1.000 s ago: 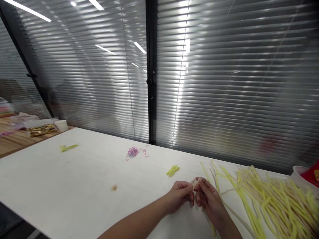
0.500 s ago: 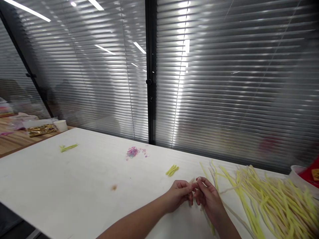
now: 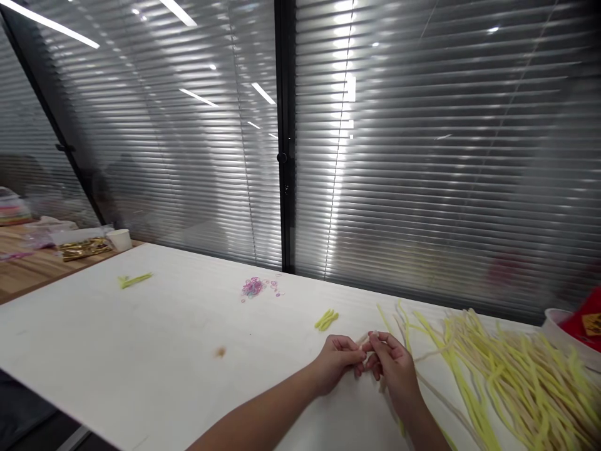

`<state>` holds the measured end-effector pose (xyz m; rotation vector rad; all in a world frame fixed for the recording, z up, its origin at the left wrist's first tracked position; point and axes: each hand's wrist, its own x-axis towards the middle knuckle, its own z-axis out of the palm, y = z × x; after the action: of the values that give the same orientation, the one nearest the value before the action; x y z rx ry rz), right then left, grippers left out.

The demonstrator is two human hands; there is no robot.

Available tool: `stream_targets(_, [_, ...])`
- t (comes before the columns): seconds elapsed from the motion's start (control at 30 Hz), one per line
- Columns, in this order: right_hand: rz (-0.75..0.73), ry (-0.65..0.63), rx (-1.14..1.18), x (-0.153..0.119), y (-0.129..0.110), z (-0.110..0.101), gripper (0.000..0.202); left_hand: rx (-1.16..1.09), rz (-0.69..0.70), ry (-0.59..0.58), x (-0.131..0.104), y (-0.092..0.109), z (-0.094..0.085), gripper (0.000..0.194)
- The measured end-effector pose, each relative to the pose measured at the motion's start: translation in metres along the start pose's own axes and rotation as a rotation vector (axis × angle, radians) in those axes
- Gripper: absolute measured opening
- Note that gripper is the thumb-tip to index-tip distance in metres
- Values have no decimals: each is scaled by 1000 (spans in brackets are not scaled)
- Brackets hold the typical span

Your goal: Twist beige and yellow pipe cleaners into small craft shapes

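Note:
My left hand (image 3: 339, 364) and my right hand (image 3: 392, 366) meet above the white table, fingertips close together. Both are closed in a pinch on a beige pipe cleaner (image 3: 362, 339), bent between them; the fingers cover most of it. Just beyond my left hand lies a small folded bundle of yellow pipe cleaners (image 3: 326, 319). To the right of my right hand spreads a large heap of yellow and beige pipe cleaners (image 3: 511, 369), with loose strands reaching towards my wrist.
Small pink and purple rubber bands (image 3: 252, 287) lie near the table's back edge. A yellow twisted piece (image 3: 135, 280) rests farther left. A white tub (image 3: 556, 326) with something red stands right. A paper cup (image 3: 119, 239) and gold packet (image 3: 84, 248) sit on a wooden surface.
The view has shifted slightly. Both hands stay together on the beige pipe cleaner, with small finger movements; a little more of it shows between the fingertips.

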<state>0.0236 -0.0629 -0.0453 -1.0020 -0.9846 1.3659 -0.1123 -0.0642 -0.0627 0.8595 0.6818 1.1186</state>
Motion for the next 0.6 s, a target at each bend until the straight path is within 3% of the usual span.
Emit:
stream_targets(0.13, [-78, 43, -147, 5, 7, -6, 50, 170, 42, 7, -1, -1, -2, 28])
stream_targets(0.23, [-123, 62, -296, 5, 10, -9, 51, 496, 153, 63, -5, 2, -2, 23])
stream_targets(0.4, [-223, 99, -572, -1, 7, -7, 47, 1145, 560, 90, -10, 2, -7, 20])
stream_targets(0.6, [-250, 146, -685, -1, 11, -2, 43, 1651, 993, 66, -5, -4, -16, 17])
